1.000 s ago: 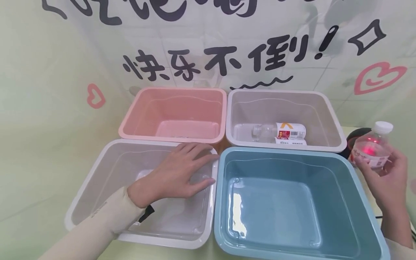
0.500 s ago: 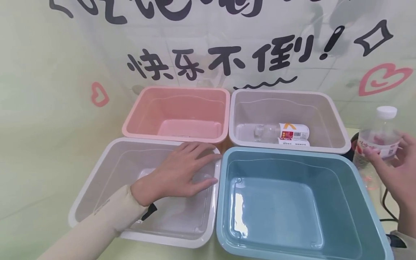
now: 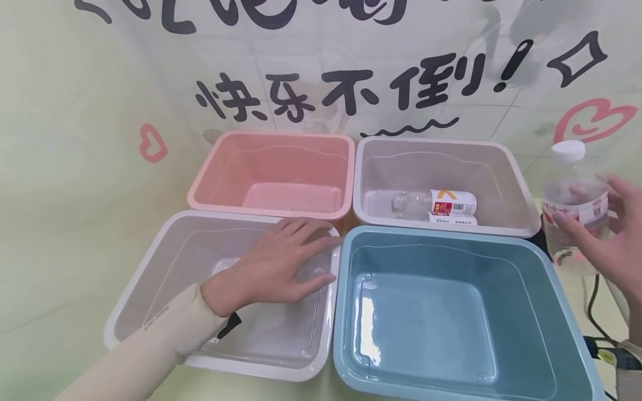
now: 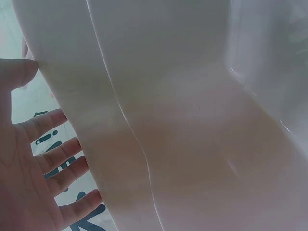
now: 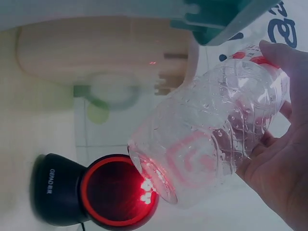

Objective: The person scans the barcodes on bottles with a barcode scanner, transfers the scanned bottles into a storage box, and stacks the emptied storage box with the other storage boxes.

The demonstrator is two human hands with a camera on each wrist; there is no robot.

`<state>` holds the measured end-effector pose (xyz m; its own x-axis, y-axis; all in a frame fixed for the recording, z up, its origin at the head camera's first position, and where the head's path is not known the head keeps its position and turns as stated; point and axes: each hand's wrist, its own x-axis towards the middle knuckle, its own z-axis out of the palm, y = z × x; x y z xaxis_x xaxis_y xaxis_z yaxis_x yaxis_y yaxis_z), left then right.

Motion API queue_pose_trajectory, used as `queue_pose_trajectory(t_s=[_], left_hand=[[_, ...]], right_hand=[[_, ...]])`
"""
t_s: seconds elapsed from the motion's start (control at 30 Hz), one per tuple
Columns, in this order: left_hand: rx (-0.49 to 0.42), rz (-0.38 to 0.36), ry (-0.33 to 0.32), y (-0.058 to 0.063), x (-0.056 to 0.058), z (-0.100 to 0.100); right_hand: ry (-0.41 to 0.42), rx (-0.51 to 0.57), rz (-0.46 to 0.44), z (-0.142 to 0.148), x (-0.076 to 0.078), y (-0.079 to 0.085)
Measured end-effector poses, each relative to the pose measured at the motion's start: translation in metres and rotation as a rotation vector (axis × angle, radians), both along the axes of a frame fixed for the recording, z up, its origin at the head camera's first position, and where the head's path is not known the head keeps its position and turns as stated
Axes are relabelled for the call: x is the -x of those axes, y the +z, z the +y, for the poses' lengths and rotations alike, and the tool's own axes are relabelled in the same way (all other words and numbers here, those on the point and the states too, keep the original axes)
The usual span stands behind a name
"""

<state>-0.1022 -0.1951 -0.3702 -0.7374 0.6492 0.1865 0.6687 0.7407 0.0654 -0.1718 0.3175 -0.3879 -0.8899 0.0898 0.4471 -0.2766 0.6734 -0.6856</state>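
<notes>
My right hand [image 3: 614,234] grips a clear plastic bottle [image 3: 574,189] with a white cap and a pink-and-white label, beyond the right side of the blue bin [image 3: 451,334]. In the right wrist view, the base of the bottle overlaps a black barcode scanner [image 5: 62,187] whose round window is lit red. Fingers spread and fairly straight, my left hand [image 3: 271,267] rests at the right rim of the front-left light grey bin [image 3: 145,289]. The left wrist view shows its fingertips [image 4: 79,207] touching that rim.
Behind these stand a pink bin [image 3: 271,161] and a second grey bin [image 3: 391,161], the four sides crowded together. Labelled plastic bottles [image 3: 453,203] lie in the back grey bin. A black cable [image 3: 594,312] runs along the right, and a printed sheet [image 3: 311,50] hangs behind.
The bottle in my right hand rose and turned more upright, then shifted left. The red glow on its middle has gone, with red light now near its base. My left hand stays put.
</notes>
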Motion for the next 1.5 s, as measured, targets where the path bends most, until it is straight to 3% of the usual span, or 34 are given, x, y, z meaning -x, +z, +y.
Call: queue_pose_trajectory(t_s=[0.1, 0.3, 0.5, 0.83, 1.03, 1.5], left_hand=[[-0.001, 0.004, -0.002, 0.0, 0.0, 0.0], [-0.01, 0.015, -0.01, -0.001, 0.0, 0.0], [-0.008, 0.017, -0.014, -0.001, 0.001, 0.001], [0.001, -0.008, -0.007, 0.001, 0.001, 0.001], [-0.003, -0.004, -0.009, 0.001, 0.002, 0.001], [-0.013, 0.003, -0.007, 0.0, 0.001, 0.0]], right_hand=[[0.04, -0.026, 0.008, -0.005, 0.003, 0.01], [0.036, -0.121, -0.081, -0.021, 0.007, 0.035], [0.112, -0.184, -0.115, -0.038, 0.015, 0.055], [0.214, -0.252, -0.113, -0.052, 0.026, 0.073], [0.264, -0.259, -0.157, -0.065, 0.034, 0.085], [0.448, -0.29, -0.2, -0.114, 0.054, 0.099]])
